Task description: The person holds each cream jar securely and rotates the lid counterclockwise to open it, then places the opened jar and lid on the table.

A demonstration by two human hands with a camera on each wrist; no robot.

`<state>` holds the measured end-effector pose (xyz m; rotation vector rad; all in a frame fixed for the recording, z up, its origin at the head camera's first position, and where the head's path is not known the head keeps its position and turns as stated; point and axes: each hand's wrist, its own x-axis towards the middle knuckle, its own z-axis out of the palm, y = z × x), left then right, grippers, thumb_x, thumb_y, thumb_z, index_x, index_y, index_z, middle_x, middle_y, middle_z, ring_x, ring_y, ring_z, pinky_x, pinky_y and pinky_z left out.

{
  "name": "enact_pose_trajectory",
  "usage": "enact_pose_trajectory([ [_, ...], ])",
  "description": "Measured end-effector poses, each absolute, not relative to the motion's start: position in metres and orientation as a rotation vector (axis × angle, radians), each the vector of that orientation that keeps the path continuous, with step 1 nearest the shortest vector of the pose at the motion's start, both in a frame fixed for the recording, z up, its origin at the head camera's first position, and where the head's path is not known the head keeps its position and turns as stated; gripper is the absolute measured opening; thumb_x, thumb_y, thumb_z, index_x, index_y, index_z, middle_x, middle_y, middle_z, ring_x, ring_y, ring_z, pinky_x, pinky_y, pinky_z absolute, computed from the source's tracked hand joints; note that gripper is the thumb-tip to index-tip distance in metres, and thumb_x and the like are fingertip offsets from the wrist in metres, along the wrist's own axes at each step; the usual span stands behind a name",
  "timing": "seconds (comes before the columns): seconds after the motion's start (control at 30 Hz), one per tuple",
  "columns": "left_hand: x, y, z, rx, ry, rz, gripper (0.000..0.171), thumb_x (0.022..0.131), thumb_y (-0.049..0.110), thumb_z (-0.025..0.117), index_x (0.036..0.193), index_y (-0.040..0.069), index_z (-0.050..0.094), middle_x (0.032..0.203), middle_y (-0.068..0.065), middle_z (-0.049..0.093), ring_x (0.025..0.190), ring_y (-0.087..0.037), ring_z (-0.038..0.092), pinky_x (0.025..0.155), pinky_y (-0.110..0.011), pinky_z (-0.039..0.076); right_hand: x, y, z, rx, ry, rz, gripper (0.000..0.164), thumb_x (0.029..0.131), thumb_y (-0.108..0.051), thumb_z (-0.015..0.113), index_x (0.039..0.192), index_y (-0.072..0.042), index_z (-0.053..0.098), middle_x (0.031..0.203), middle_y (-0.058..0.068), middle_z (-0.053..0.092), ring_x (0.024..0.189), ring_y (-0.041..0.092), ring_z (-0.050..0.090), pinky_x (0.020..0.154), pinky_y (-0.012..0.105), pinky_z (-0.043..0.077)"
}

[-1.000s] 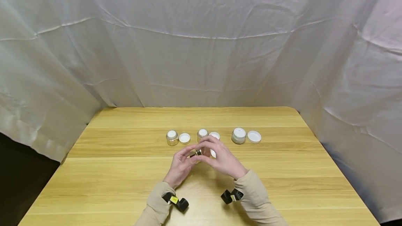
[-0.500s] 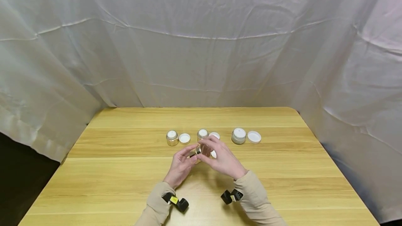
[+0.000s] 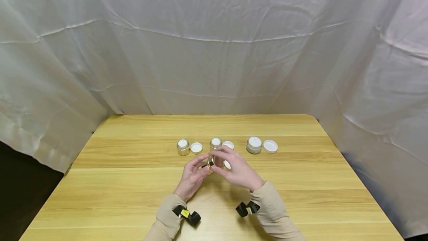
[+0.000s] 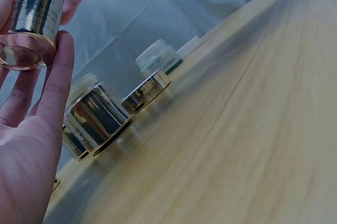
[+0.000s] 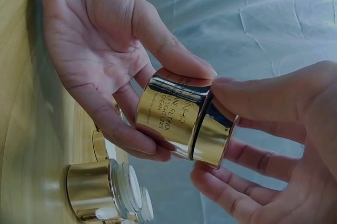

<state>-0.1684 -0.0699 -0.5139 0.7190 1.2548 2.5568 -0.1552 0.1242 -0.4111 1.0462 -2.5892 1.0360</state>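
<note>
My left hand [image 3: 192, 178] grips the body of a shiny gold cream jar [image 5: 171, 110], fingers on one side and thumb on the other. Over the table, my right hand [image 3: 235, 168] pinches the plain gold lid [image 5: 213, 137] at the jar's top between thumb and fingers. A dark seam runs between lid and lettered body in the right wrist view. The jar is tilted, and in the left wrist view its round base [image 4: 21, 56] shows near the left fingers. From the head, the right hand hides part of the jar.
Beyond the hands stand an opened gold jar [image 3: 183, 148] with its lid [image 3: 196, 148], another gold jar [image 3: 215, 143] with its lid [image 3: 228, 144], and a pale green jar [image 3: 254, 145] with a white lid [image 3: 270, 146]. A white disc [image 3: 227, 164] shows partly behind the right hand.
The right hand's fingers lift and shift, then come down over the lid again, with the gold band turning slightly. The left hand keeps its place; the standing jars stay put.
</note>
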Motion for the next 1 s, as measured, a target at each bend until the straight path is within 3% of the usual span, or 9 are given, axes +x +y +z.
enact_pose_trajectory([
  [0.43,-0.1671,-0.0695,-0.5107,0.712,1.250,2.566,0.036,0.096,0.000,0.062,0.121,0.025,0.068,0.124,0.009,0.066,0.107,-0.006,0.066,0.094,-0.023,0.059,-0.1552,0.1256,-0.4107,1.100,-2.593,0.992,0.041,0.088,-0.009,0.074,0.128,-0.009,0.066,0.134,0.010,0.061,0.123,0.026,0.060,0.110,0.048,0.051],
  [0.7,-0.1673,-0.0693,-0.5114,0.712,1.275,2.563,0.037,0.096,-0.001,0.060,0.122,0.024,0.068,0.124,0.009,0.066,0.105,-0.006,0.066,0.090,-0.022,0.060,-0.1549,0.1266,-0.4093,1.143,-2.596,1.012,0.044,0.088,-0.005,0.073,0.130,-0.009,0.065,0.132,0.007,0.061,0.122,0.024,0.060,0.110,0.047,0.051],
  [1.0,-0.1701,-0.0696,-0.5149,0.772,1.256,2.546,0.039,0.098,-0.003,0.057,0.126,0.023,0.067,0.128,0.008,0.065,0.109,-0.008,0.063,0.093,-0.024,0.059,-0.1558,0.1247,-0.4109,1.123,-2.531,1.116,0.030,0.090,-0.013,0.073,0.120,-0.009,0.070,0.127,0.007,0.064,0.121,0.023,0.061,0.109,0.042,0.053],
])
